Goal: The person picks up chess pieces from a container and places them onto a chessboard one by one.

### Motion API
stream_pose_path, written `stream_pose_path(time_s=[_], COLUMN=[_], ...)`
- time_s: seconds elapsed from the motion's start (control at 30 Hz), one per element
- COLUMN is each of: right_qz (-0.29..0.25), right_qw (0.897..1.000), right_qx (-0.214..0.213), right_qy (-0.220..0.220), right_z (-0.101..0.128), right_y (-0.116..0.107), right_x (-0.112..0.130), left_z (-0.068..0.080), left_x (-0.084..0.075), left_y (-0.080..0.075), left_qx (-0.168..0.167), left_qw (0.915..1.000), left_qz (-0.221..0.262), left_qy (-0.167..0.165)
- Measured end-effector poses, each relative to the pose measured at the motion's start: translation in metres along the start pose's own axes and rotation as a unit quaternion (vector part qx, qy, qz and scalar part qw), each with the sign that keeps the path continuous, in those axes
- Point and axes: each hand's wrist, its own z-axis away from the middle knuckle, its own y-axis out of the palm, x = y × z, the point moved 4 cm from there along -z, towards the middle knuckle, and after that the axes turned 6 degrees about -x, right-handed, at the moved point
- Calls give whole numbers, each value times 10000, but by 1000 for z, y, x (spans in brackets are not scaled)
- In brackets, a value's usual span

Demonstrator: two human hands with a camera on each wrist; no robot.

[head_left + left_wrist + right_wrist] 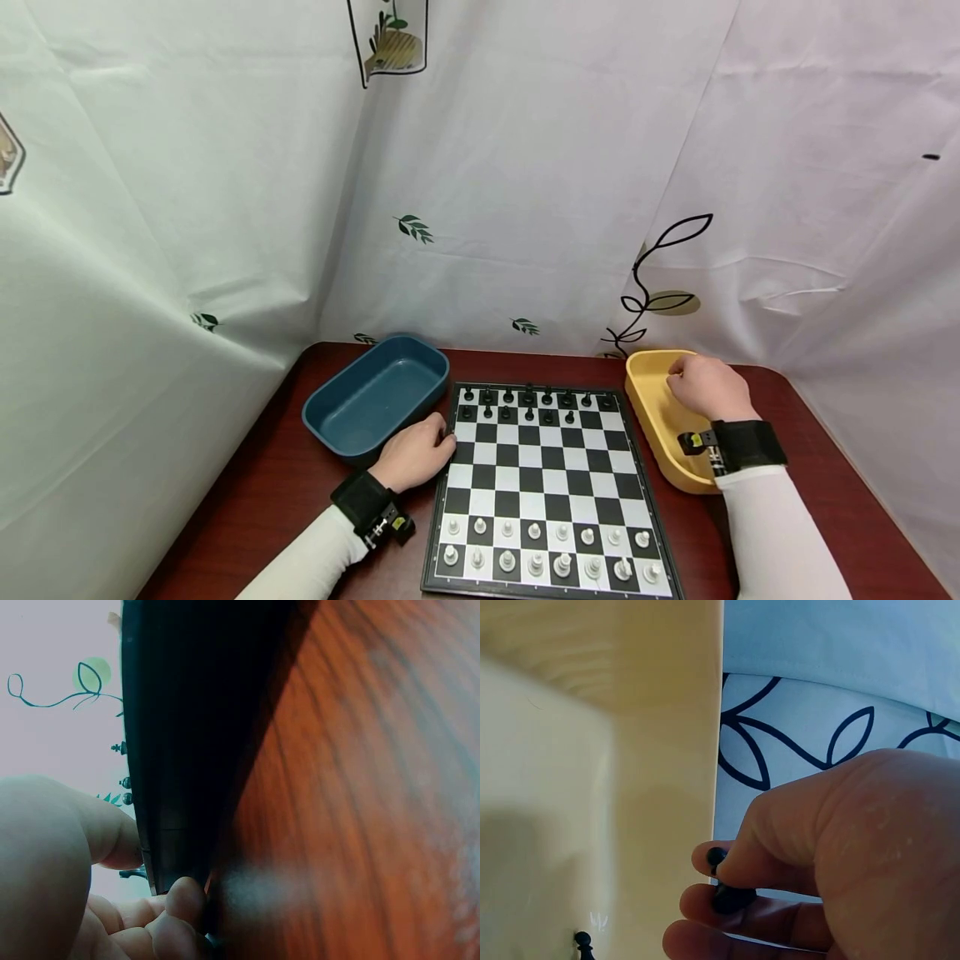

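A chessboard [543,471] lies on the table, with black pieces [528,398] along its far side and white pieces [535,550] along the near side. My left hand [412,454] holds the board's left edge; in the left wrist view the thumb lies on top and the curled fingers [184,900] meet the side. Above the yellow tray [660,417], my right hand [708,387] pinches a black pawn [733,898] between thumb and fingers, seen in the right wrist view. Another black pawn [583,945] is inside the tray, partly cut off by the frame.
A dark blue tray [375,393] stands left of the board, close beside my left hand. The reddish-brown table [247,500] ends at a white patterned cloth [525,208] hanging behind and at both sides.
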Motion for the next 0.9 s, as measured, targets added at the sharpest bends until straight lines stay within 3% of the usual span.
stream_pose_path(time_s=[0.47,0.9], right_qz=[-283,-262], right_qw=[9971,9855], right_qx=[-685,-1585], right_qy=[-163,-547], right_z=[1,1], right_y=[-7,-13], right_x=[11,32], left_z=[0,1], left_x=[0,-2], left_y=[0,-1], left_qx=[-3,-3], left_qw=[10000,10000], left_qz=[23,-5], left_qy=[11,30])
